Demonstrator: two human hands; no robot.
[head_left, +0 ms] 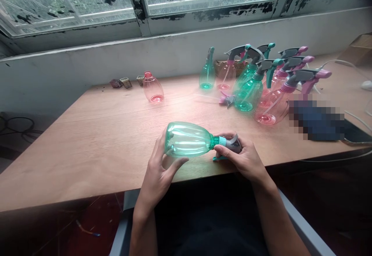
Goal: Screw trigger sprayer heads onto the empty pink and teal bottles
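Note:
A clear green spray bottle (188,139) lies sideways just above the near edge of the wooden table (101,132). My left hand (158,172) is wrapped round its wide base. My right hand (244,159) grips the grey spray head (232,144) fitted on the bottle's neck, with a teal trigger showing below the fingers.
A group of finished green and pink spray bottles (261,81) stands at the back right. A pink bottle without a head (153,88) stands at the back middle, with small caps (125,82) beside it. A loose spray head (226,100) lies near the group. White cables (354,118) run along the right.

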